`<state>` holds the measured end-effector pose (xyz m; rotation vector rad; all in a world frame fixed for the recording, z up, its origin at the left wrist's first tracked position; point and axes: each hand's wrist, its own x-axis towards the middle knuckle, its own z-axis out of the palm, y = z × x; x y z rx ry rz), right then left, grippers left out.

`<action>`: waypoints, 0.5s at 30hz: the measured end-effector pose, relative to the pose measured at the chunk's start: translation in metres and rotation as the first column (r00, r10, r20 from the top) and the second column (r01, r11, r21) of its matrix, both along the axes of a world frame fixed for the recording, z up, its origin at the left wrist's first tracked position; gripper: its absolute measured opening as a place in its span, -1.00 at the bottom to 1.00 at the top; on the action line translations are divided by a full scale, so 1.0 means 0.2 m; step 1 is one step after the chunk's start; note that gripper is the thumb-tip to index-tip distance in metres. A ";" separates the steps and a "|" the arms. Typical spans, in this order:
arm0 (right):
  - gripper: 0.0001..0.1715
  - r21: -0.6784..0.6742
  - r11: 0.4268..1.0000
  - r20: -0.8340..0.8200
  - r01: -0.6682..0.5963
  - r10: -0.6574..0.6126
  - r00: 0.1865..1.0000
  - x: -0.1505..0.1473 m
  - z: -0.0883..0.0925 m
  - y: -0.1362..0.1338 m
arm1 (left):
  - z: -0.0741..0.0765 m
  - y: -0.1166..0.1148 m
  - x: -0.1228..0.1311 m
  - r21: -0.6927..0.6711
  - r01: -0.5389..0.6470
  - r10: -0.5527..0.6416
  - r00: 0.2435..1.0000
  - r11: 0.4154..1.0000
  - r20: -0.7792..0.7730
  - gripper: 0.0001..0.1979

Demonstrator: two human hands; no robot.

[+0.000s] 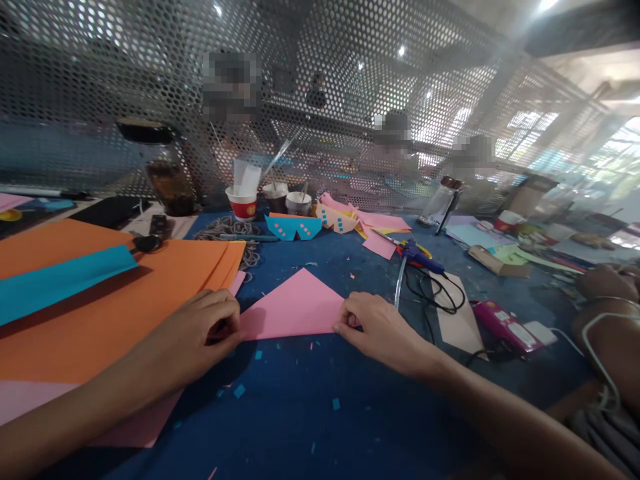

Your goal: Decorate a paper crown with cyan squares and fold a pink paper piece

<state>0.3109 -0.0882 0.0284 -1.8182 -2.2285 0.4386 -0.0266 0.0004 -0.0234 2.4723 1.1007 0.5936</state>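
Note:
A pink paper folded into a triangle (295,308) lies flat on the blue table (310,413), its peak pointing away from me. My left hand (200,333) pinches the triangle's left corner with curled fingers. My right hand (377,328) pinches the right corner, fingers pressed together on the paper's edge. Both forearms reach in from the near edge.
Orange sheets (115,300) with a blue strip (55,280) lie at left, pink paper under them. Paper cups (243,200), paper fish shapes (293,227), a blue glue gun (417,257) with cord and a pink device (503,325) sit beyond. Another person's arm (607,320) is at right. Perforated metal screen behind.

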 end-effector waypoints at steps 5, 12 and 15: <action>-0.86 0.005 1.000 0.008 -0.007 0.007 1.000 0.00 0.00 0.00 | -0.01 0.01 0.00 0.011 0.010 -0.010 1.000 1.000 0.002 -0.70; -0.87 0.005 1.000 0.012 -0.009 0.009 1.000 0.02 0.00 0.01 | -0.01 0.01 -0.01 -0.019 0.004 -0.004 1.000 1.000 -0.010 -0.71; -0.86 0.003 1.000 0.020 -0.018 0.018 1.000 0.03 0.01 0.01 | -0.01 0.00 -0.01 -0.019 -0.005 0.005 1.000 1.000 0.004 -0.69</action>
